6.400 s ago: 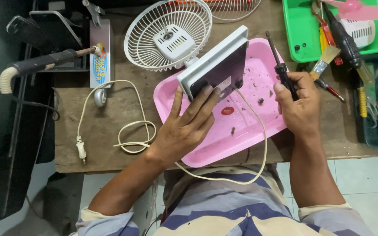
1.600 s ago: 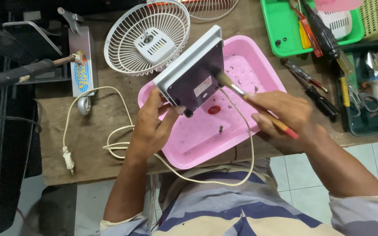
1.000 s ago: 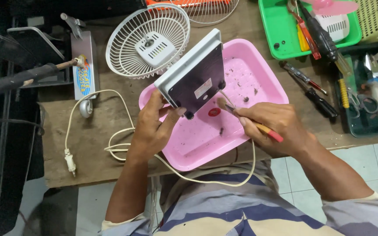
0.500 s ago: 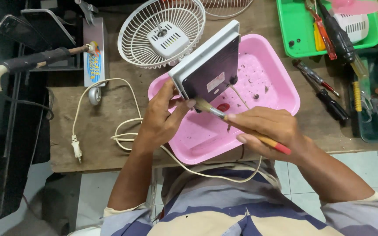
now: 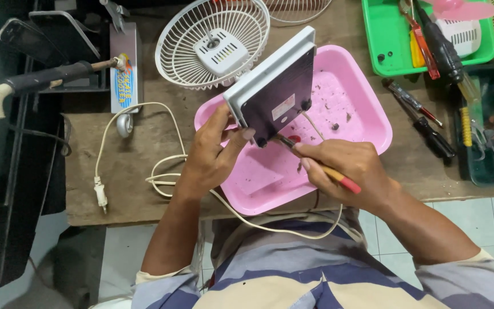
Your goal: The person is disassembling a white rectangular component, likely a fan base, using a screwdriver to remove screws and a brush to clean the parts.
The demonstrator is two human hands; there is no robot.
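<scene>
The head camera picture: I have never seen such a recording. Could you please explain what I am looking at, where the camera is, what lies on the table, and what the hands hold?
The camera sits on a person's head and looks down, so you see that person's own arms at a wooden table. The left hand holds a flat white appliance base, tilted on edge with its dark underside showing, over a pink plastic tray. The right hand holds a small paintbrush with a red-tipped handle against the underside. A white power cord with a plug lies coiled to the left. Behind the tray lies a white fan grille. To the right are a green tray of tools and loose screwdrivers.
</scene>
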